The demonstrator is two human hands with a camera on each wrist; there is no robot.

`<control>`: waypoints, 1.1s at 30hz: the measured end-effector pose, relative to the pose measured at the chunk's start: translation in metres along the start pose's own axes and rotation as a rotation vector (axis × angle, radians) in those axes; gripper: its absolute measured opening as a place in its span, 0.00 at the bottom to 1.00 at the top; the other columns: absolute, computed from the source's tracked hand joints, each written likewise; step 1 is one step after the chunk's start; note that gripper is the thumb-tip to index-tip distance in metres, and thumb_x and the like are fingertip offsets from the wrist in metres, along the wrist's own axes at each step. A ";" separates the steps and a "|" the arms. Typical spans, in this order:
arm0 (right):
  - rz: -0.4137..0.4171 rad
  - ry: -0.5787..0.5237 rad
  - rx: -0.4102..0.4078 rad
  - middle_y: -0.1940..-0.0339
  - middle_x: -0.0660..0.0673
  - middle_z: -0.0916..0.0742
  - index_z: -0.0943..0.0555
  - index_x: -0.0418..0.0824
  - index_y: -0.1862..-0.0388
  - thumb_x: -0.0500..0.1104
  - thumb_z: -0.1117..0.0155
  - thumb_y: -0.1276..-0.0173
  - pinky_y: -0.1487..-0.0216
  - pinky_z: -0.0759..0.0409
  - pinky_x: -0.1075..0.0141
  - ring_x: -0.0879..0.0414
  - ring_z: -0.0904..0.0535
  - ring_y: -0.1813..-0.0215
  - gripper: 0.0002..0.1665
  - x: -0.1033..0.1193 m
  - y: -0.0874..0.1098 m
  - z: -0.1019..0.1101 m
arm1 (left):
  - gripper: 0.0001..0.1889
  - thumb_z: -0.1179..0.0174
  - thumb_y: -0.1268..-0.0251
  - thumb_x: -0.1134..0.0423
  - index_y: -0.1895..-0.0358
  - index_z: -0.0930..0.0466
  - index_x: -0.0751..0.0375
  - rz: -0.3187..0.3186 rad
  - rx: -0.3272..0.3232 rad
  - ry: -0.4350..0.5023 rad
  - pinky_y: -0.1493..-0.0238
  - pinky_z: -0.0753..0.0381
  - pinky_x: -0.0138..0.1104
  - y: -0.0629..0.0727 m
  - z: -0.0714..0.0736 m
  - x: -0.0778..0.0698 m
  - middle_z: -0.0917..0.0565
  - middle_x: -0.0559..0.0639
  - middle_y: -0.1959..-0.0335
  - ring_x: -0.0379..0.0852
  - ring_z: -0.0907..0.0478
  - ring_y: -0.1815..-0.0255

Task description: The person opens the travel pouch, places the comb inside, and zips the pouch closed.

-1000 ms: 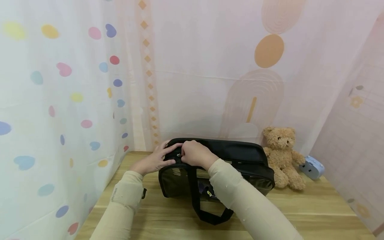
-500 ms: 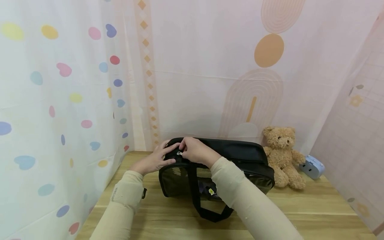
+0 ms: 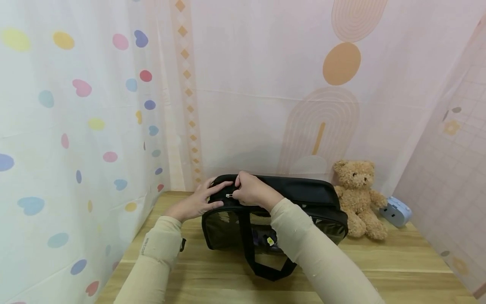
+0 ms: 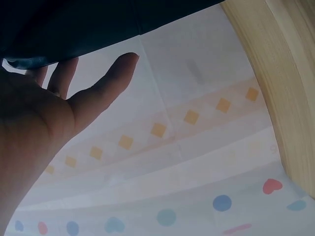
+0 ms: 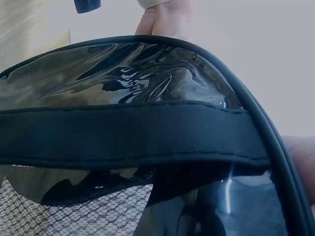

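Observation:
A black carry bag (image 3: 303,190) with clear and mesh side panels stands on the wooden table. My left hand (image 3: 195,203) rests on its left end, fingers spread and fairly straight. Near that end, my right hand (image 3: 253,192) pinches the small silver zipper pull (image 3: 229,195) on the bag's top. The left wrist view shows my left thumb (image 4: 106,91) extended beside the dark bag edge (image 4: 98,24). In the right wrist view a black strap (image 5: 123,132) crosses the clear panel, and a mesh panel (image 5: 98,216) lies below it; the pinching fingertips are hidden there.
The bag's black handle (image 3: 271,272) hangs down in front. A teddy bear (image 3: 357,198) sits at the bag's right end, with a small light-blue object (image 3: 395,212) beside it. Patterned curtains (image 3: 247,105) hang behind and along both sides of the table (image 3: 402,261).
My right hand has moved a little to the right, and the silver zipper pull has shifted slightly right with it. The left hand stays in place on the bag.

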State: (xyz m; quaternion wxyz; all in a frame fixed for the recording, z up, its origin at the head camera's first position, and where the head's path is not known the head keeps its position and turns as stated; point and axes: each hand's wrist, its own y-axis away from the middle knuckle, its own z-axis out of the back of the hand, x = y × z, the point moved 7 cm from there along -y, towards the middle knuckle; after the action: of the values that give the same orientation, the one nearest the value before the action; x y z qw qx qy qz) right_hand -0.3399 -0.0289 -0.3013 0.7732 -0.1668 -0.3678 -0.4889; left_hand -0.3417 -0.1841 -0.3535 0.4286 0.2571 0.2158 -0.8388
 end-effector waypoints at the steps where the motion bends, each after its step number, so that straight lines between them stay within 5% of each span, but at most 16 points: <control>1: 0.002 0.001 0.002 0.79 0.48 0.30 0.31 0.36 0.53 0.32 0.44 0.25 0.71 0.34 0.63 0.57 0.39 0.81 0.07 0.000 0.000 0.001 | 0.35 0.45 0.24 0.42 0.18 0.44 0.40 0.004 0.004 0.000 0.32 0.43 0.66 0.000 0.000 0.000 0.57 0.57 0.18 0.66 0.56 0.23; 11: 0.048 0.040 -0.002 0.67 0.43 0.27 0.32 0.38 0.60 0.29 0.46 0.25 0.68 0.33 0.63 0.54 0.34 0.74 0.06 -0.007 0.005 0.007 | 0.35 0.45 0.24 0.40 0.19 0.45 0.35 0.040 0.022 0.027 0.32 0.43 0.68 -0.001 -0.002 0.008 0.61 0.57 0.17 0.68 0.60 0.20; 33: 0.005 -0.090 -0.006 0.80 0.49 0.35 0.37 0.40 0.66 0.31 0.49 0.25 0.75 0.38 0.64 0.57 0.44 0.83 0.11 -0.022 0.013 0.016 | 0.33 0.47 0.24 0.40 0.19 0.44 0.33 0.037 0.030 0.031 0.31 0.47 0.70 -0.004 -0.004 0.009 0.62 0.58 0.17 0.68 0.62 0.19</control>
State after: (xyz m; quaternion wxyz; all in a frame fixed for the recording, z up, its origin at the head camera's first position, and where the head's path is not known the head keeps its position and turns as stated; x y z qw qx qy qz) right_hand -0.3411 0.0011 -0.3051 0.7565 -0.1919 -0.4005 -0.4801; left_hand -0.3486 -0.1853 -0.3613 0.4367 0.2803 0.2050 -0.8299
